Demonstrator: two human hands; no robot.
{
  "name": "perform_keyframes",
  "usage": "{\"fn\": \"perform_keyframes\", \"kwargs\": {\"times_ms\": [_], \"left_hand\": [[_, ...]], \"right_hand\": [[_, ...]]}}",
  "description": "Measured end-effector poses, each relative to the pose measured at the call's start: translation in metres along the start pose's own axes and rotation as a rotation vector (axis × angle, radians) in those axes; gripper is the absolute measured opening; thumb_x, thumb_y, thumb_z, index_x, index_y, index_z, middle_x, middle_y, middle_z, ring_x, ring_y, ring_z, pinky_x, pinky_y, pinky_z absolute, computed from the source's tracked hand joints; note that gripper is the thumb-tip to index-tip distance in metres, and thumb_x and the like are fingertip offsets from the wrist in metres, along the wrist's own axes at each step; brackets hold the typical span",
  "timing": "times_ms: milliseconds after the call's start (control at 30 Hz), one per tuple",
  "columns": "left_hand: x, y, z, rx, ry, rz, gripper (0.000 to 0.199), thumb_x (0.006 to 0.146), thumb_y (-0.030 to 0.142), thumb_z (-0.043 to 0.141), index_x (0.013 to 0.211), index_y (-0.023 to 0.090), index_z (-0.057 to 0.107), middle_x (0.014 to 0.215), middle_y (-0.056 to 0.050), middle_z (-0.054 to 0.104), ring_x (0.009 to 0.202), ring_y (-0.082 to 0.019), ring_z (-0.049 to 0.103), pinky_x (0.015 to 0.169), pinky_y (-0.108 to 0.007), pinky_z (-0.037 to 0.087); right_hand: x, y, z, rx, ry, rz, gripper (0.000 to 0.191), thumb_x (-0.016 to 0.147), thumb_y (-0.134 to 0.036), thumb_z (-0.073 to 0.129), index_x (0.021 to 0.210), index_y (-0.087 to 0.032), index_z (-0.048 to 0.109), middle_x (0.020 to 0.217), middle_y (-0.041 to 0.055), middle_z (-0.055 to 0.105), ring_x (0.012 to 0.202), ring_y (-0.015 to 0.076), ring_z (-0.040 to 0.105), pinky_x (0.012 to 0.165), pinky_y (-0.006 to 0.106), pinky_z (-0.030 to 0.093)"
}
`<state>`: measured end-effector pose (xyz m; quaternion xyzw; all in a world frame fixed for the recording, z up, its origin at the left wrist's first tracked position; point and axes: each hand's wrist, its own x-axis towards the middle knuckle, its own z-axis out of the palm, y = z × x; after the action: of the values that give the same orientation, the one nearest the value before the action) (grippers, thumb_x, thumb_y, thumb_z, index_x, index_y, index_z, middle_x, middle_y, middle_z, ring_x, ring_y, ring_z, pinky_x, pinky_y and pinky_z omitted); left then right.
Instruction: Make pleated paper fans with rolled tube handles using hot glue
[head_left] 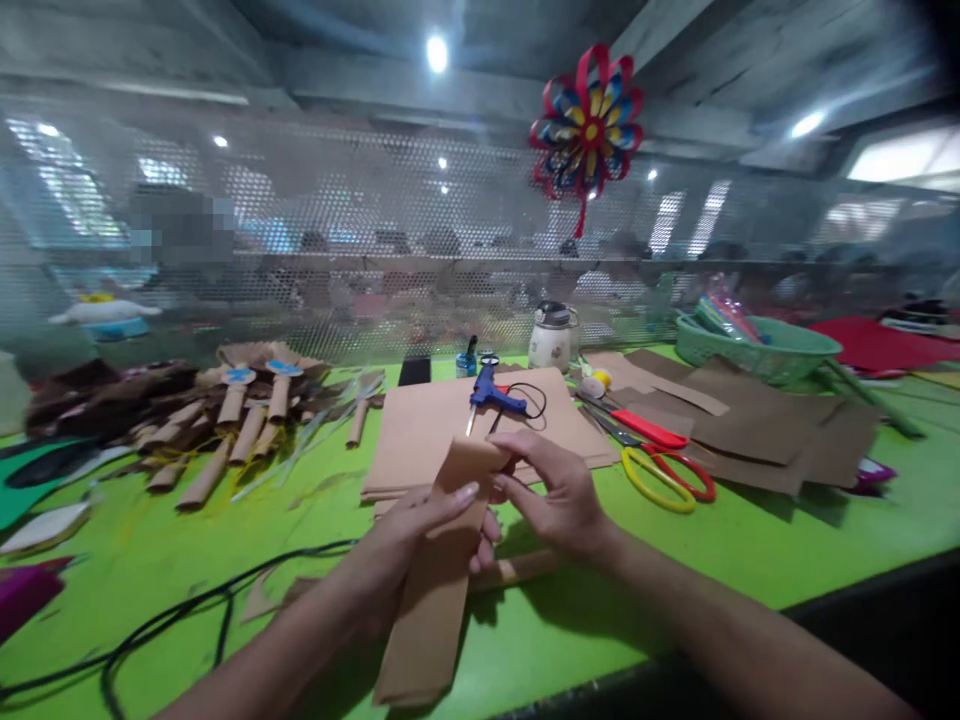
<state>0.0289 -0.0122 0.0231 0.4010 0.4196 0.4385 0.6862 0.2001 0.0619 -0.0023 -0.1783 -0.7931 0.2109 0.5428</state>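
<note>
A long folded strip of brown kraft paper slants up from the table's front edge between my hands. My left hand is closed around its middle, thumb on top and fingers curled beneath. At the strip's far end, my right hand pinches the upper right corner between thumb and fingers. Just beyond lies a stack of brown paper sheets, with a blue hot glue gun resting on it. A narrow paper piece lies on the table under my hands.
Red-handled scissors and yellow-handled scissors lie to the right, near loose brown sheets and a green basket. Rolled paper pieces are heaped at left. A black cable crosses the front left. A white jar stands behind.
</note>
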Motion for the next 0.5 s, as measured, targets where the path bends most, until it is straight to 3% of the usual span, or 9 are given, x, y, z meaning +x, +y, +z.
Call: {"fn": "perform_keyframes", "kwargs": {"times_ms": [133,233,333,433,500], "left_hand": [[0.005,0.000,0.001,0.103,0.059,0.053,0.039,0.084,0.049,0.065,0.082,0.011,0.073,0.069,-0.009,0.070,0.058,-0.016,0.060,0.059,-0.024,0.045],[0.009,-0.003,0.000,0.268,0.070,0.033,0.051,0.085,0.057,0.060,0.065,0.011,0.070,0.056,-0.009,0.067,0.050,-0.017,0.057,0.056,-0.026,0.043],[0.012,-0.007,-0.002,0.321,0.023,0.018,0.055,0.087,0.058,0.054,0.062,0.012,0.070,0.057,-0.011,0.068,0.054,-0.019,0.061,0.063,-0.029,0.046],[0.011,-0.009,-0.002,0.291,0.009,0.079,0.053,0.086,0.057,0.056,0.061,0.013,0.070,0.055,-0.010,0.067,0.055,-0.020,0.062,0.068,-0.031,0.048],[0.008,-0.008,0.000,0.246,0.049,0.103,0.047,0.084,0.056,0.060,0.069,0.013,0.071,0.055,-0.009,0.067,0.054,-0.020,0.061,0.064,-0.030,0.048]], "right_hand": [[-0.001,-0.001,0.003,-0.016,0.008,-0.022,0.037,0.087,-0.017,0.061,0.123,-0.024,0.059,0.107,0.0079,0.069,0.091,0.0198,0.065,0.083,0.035,0.055],[-0.001,-0.005,0.005,0.030,-0.023,0.081,0.043,0.084,-0.020,0.063,0.127,-0.021,0.056,0.100,0.0077,0.068,0.082,0.0186,0.063,0.078,0.033,0.056],[0.002,-0.011,0.004,0.095,-0.070,0.195,0.042,0.083,-0.028,0.066,0.123,-0.017,0.059,0.097,0.0074,0.067,0.079,0.0181,0.062,0.074,0.032,0.055],[0.017,-0.010,-0.013,0.006,-0.110,0.267,0.033,0.089,-0.037,0.058,0.112,-0.015,0.064,0.096,0.0084,0.067,0.083,0.0184,0.063,0.077,0.031,0.054],[0.030,-0.002,-0.040,-0.263,-0.194,0.312,0.030,0.093,-0.039,0.049,0.102,-0.017,0.067,0.096,0.0071,0.068,0.087,0.0181,0.062,0.080,0.030,0.051]]}}
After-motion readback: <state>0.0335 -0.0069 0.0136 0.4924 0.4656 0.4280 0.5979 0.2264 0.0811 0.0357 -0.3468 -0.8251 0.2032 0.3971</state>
